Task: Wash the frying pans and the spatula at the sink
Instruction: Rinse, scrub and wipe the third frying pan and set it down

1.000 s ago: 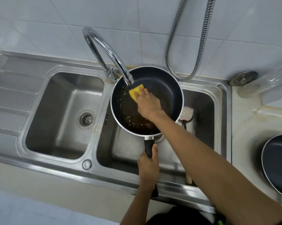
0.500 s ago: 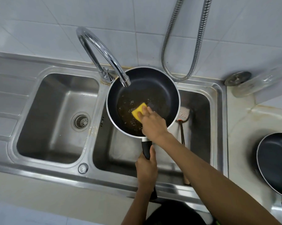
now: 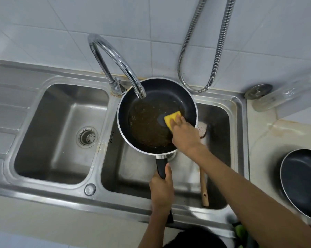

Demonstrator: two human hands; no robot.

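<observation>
Faucet spout over frying pan

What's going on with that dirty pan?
A person is washing a frying pan over the right sink basin. The left hand grips its black handle, and the right hand holds a yellow sponge against the inside, where brown liquid sits. A spatula lies in the basin underneath, and a second pan waits on the counter to the right.
</observation>
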